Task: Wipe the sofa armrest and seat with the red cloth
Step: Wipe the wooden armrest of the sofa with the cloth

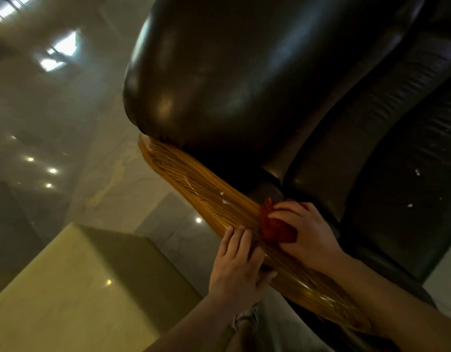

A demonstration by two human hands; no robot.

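Observation:
A glossy wooden armrest runs diagonally from upper left to lower right along a dark leather sofa. My right hand presses a bunched red cloth onto the armrest near its middle. My left hand lies flat on the armrest's outer edge, fingers together, just left of the cloth. The padded sofa arm bulges above the wood. The dark seat cushion lies to the right, flecked with small white bits. Small white specks also sit on the wood ahead of the cloth.
A shiny marble floor reflecting ceiling lights lies left of the sofa. A pale yellow block-shaped table or stand sits at the lower left, close to my left forearm.

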